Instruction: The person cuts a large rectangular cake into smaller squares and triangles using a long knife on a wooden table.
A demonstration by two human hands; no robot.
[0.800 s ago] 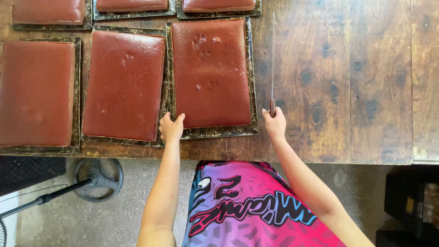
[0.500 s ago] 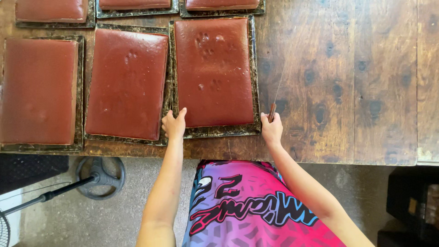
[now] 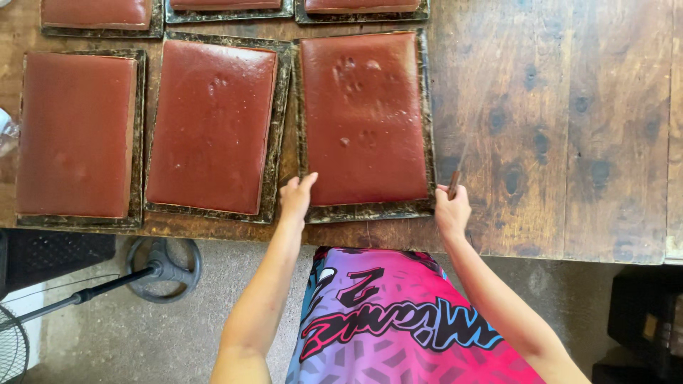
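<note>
At the desk's (image 3: 569, 142) near edge, the left hand (image 3: 295, 199) rests loosely open on the slab tray's (image 3: 364, 211) corner; right hand's (image 3: 452, 211) fingers grip a knife (image 3: 455, 178).

Left of the hands, two more reddish-brown slabs lie side by side in dark trays: the middle slab (image 3: 211, 126) just beside, the far-left slab (image 3: 75, 135) beyond it. Farther from the hands, along the far edge, three more trays (image 3: 98, 16) of the same slab show only in part. To the right, the bare wooden surface (image 3: 569, 128) is dark-stained planks with knots. Below and to the left, on the concrete floor (image 3: 128, 334), rests a round fan base (image 3: 165, 262) with its pole, beside a black crate (image 3: 50, 249).
</note>
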